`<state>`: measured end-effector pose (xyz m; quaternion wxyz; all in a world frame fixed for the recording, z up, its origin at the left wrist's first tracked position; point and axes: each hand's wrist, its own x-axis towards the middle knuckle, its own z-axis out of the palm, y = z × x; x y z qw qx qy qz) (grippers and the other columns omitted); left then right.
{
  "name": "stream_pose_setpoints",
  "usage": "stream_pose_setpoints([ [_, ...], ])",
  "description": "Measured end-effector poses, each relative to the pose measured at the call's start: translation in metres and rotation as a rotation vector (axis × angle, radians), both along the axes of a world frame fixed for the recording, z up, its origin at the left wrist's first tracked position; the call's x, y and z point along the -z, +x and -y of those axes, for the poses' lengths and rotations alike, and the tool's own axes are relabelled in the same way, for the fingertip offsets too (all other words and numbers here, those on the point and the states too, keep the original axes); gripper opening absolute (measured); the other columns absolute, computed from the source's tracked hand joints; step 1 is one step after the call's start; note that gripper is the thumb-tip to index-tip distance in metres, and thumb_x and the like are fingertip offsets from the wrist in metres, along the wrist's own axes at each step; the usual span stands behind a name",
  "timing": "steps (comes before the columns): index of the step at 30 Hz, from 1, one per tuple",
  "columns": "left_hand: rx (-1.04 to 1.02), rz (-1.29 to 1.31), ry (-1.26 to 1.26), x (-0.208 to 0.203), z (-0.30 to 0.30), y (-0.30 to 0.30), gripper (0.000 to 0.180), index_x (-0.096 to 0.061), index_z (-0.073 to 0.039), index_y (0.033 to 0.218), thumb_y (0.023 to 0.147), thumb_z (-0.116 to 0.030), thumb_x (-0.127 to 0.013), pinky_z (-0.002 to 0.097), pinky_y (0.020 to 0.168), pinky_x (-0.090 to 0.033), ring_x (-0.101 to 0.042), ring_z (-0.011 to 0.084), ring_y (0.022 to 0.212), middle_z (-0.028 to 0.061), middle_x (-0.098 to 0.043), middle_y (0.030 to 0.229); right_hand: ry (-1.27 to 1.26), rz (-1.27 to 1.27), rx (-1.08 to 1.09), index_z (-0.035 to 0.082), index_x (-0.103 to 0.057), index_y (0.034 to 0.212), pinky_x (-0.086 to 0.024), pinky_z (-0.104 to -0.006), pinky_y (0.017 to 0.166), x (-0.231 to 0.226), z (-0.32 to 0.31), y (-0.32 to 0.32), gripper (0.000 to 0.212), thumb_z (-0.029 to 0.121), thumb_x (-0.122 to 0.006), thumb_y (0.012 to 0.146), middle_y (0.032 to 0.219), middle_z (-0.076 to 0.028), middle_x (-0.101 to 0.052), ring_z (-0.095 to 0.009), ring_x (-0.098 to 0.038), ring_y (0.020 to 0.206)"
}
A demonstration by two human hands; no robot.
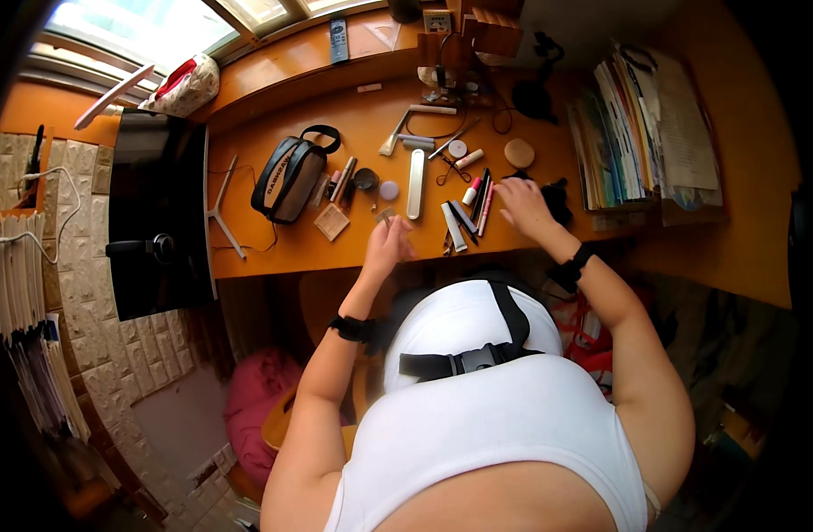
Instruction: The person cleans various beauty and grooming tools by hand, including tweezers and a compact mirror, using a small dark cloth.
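My left hand (390, 246) is at the desk's front edge, fingers pinched on a small, partly see-through piece whose kind I cannot make out. A square powder compact (332, 223), a lilac round pot (389, 190) and a dark round jar (366, 179) lie around it. My right hand (525, 207) rests on the desk with fingers apart, beside a pink pencil (486, 209). Left of that pencil are dark pencils (479, 195), a pink-capped tube (471, 191) and a grey-white squeeze tube (453, 227). Between my hands lies a long white case (415, 184).
A black-trimmed zip pouch (289, 182) stands left, near a dark monitor (161, 213). Scissors (454, 174), a brush (391, 142) and a round beige compact (519, 153) lie farther back. Stacked papers (641, 133) stand right, a black crumpled item (557, 202) near my right hand.
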<state>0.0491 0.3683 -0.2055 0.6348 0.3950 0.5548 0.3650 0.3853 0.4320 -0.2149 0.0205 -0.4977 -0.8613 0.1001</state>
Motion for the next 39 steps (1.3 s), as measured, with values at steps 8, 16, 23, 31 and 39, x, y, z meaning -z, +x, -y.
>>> stream_pose_setpoints([
  [8, 0.034, -0.279, 0.240, -0.023, 0.014, 0.010, 0.022, -0.060, -0.003, 0.113, 0.104, -0.018, -0.047, 0.0211, 0.051, -0.045, -0.048, 0.0061, 0.058, -0.0025, -0.049, 0.072, -0.209, 0.150, 0.322, 0.017, -0.043, 0.141, -0.044, -0.0504, 0.097, 0.053, 0.002, 0.070, 0.077, 0.014, -0.080, 0.073, 0.133, -0.018, -0.050, -0.038, -0.053, 0.118],
  [16, 0.193, -0.551, 0.480, -0.087, 0.017, 0.018, 0.018, -0.065, -0.001, 0.108, 0.091, -0.006, -0.064, 0.0363, 0.068, -0.051, -0.063, 0.0347, 0.075, 0.0183, -0.065, 0.089, -0.062, -0.557, 0.394, 0.006, -0.055, 0.112, -0.049, -0.0446, 0.090, -0.045, 0.043, 0.050, 0.047, 0.010, -0.069, 0.068, 0.122, -0.017, -0.057, -0.042, -0.059, 0.107],
  [23, 0.288, -0.668, 0.712, -0.119, 0.012, 0.029, 0.023, -0.069, -0.002, 0.111, 0.088, 0.000, -0.066, 0.0284, 0.061, -0.047, -0.062, 0.0208, 0.068, 0.0136, -0.066, 0.083, 0.166, -0.619, 0.119, 0.012, -0.062, 0.115, -0.056, -0.0387, 0.081, -0.171, 0.057, 0.004, 0.049, 0.005, -0.073, 0.068, 0.118, -0.011, -0.059, -0.035, -0.066, 0.098],
  [31, 0.318, -0.406, 0.518, -0.153, 0.009, 0.050, 0.021, -0.067, 0.000, 0.111, 0.091, -0.005, -0.067, 0.0340, 0.064, -0.051, -0.066, 0.0317, 0.070, 0.0193, -0.067, 0.081, 0.291, -0.690, 0.018, 0.014, -0.069, 0.102, -0.055, -0.0334, 0.062, -0.199, 0.060, -0.042, 0.034, 0.029, -0.084, 0.075, 0.093, -0.009, -0.061, -0.026, -0.068, 0.075],
  [39, 0.064, -0.497, 0.403, -0.149, 0.028, -0.028, 0.023, -0.067, 0.004, 0.115, 0.094, -0.003, -0.064, 0.0233, 0.060, -0.046, -0.058, 0.0085, 0.066, 0.0049, -0.064, 0.078, -0.036, -0.881, 0.288, 0.005, -0.055, 0.101, -0.046, -0.0342, 0.093, -0.187, 0.078, -0.029, 0.035, -0.006, -0.071, 0.072, 0.112, -0.013, -0.054, -0.029, -0.058, 0.106],
])
